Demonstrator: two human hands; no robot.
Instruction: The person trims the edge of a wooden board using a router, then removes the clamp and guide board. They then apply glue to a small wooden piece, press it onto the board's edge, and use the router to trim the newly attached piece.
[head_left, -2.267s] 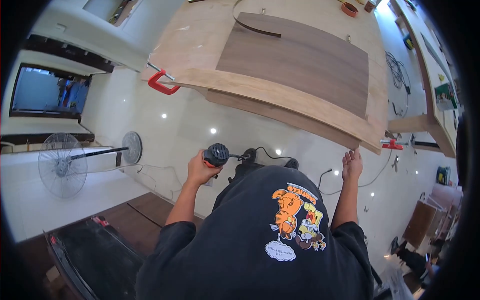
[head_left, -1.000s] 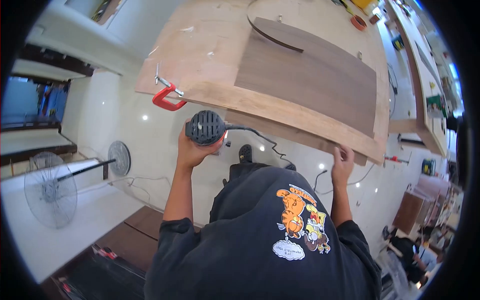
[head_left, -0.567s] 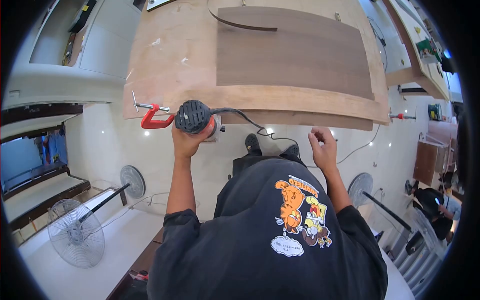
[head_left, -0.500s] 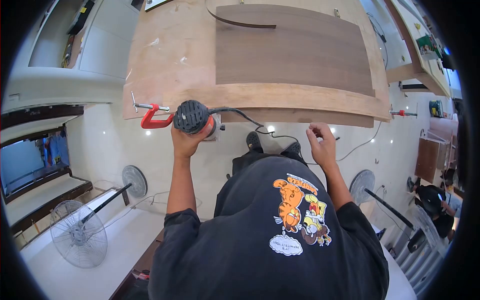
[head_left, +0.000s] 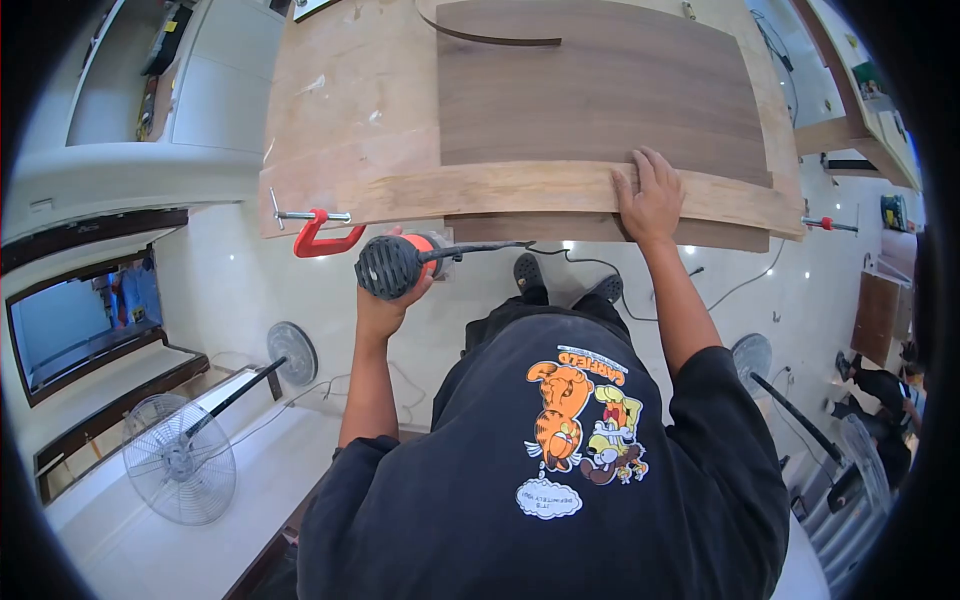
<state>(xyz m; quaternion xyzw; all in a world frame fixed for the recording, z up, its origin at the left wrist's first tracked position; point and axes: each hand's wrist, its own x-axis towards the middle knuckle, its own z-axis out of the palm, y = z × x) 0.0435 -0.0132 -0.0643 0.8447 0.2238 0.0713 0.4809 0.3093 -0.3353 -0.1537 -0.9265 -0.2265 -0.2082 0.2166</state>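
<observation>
Gripping power tool (head_left: 390, 267), left hand (head_left: 378, 314) curled, right hand (head_left: 652, 204) palm-down on plank (head_left: 520, 188)

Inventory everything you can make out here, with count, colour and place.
Worktable: one, pale wood, ahead
Wooden strip: one, pale, along worktable's near edge
Wood panel: apparently one, brown, either side of strip
Edging band: one, dark brown, curving onto panel
Clamps: two, red, worktable's near corners
Trim router: one, black and red, gripped left of centre
Second table: one, pale, upper right
Pedestal fans: two, grey, left and right
Cabinet: one, white, upper left
Co-worker: at least one, dark clothing, right edge
Clogs: two, dark, centre
Shirt: one, black, bottom centre
Left hand: one, bare, around router
Right hand: one, bare, across strip
</observation>
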